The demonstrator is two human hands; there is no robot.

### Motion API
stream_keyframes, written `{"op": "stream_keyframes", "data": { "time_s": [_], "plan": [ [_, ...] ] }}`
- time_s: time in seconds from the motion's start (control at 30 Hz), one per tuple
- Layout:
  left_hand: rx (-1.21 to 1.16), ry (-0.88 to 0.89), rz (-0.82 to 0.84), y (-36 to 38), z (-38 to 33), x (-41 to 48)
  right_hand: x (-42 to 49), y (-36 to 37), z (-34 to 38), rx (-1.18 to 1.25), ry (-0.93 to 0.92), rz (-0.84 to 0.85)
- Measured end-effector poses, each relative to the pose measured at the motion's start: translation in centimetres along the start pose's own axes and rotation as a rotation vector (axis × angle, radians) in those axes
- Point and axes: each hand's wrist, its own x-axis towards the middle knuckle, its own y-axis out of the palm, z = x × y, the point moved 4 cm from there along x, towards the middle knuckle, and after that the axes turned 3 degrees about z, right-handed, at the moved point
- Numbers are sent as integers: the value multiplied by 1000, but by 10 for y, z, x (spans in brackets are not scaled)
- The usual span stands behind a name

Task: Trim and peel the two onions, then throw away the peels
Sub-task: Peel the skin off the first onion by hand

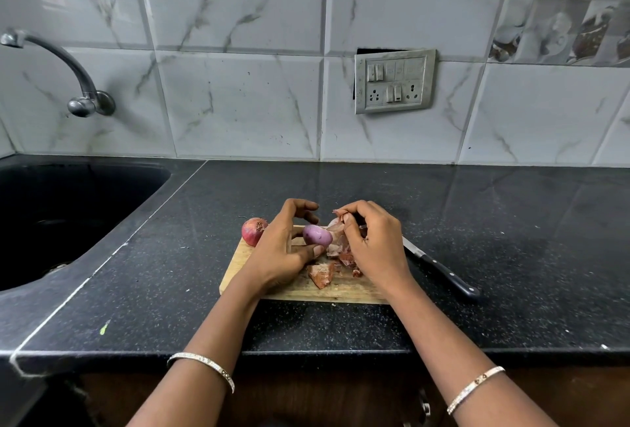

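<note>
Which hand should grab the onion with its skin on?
Left. The left hand, holding the peeled onion, sits right beside the unpeeled onion; the right hand is farther off, pinching peel.

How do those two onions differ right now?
The held onion is nearly bare, smooth pale purple; the other onion wears dry reddish skin. The held onion sits in the left hand; the other onion rests at the cutting board corner. Both look similar in size.

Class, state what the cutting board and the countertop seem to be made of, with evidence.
Cutting board: probably wood or bamboo, matt, pale tan with visible grain. Countertop: likely polished granite or similar stone, black, speckled, glossy with wall reflections.
</note>
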Motion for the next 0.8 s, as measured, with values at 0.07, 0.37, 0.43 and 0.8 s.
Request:
{"op": "stream_keyframes", "data": {
  "time_s": [0.07,0.37,0.43,0.8],
  "plan": [
    [6,3,-16,0,1,0,0,2,0,22,3,32],
    [-20,40,5,1,0,1,0,10,2,43,-59,193],
    [-15,43,9,1,1,1,0,11,-1,37,-48,172],
    [60,36,11,2,2,3,1,8,-5,-24,-24,104]
  ]
}}
